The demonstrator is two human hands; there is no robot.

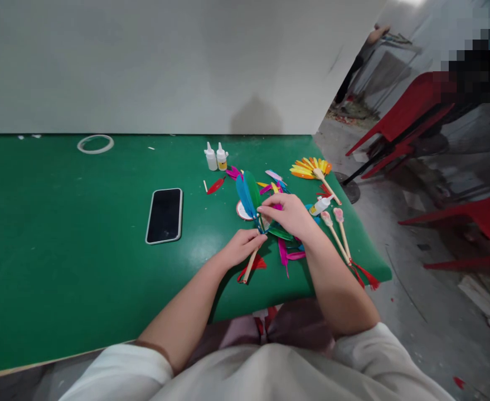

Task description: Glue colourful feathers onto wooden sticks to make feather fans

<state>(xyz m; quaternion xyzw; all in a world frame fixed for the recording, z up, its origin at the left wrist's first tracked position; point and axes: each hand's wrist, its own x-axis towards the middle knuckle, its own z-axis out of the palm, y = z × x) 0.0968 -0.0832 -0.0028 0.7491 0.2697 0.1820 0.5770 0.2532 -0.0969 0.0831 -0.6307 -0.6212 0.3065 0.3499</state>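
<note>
My left hand (245,246) is closed round the top of a feather fan's wooden handle (251,267); a red tassel (259,263) hangs by its lower end. Blue feathers (247,196) and a green feather (252,189) rise from the fan's head. My right hand (287,213) pinches the green feather near its base, thumb and forefinger together. Loose magenta feathers (284,253) and another green feather (281,234) lie under and beside the hands. Behind the fan shows part of a round white lid or dish (242,210), mostly covered.
A phone (164,216) lies left on the green table (81,250). Two glue bottles (216,157) stand at the back, a third bottle (320,206) at right. A yellow-orange feather fan (311,168) and two tasselled handles (337,234) lie near the right edge. Red chairs (416,111) stand beyond.
</note>
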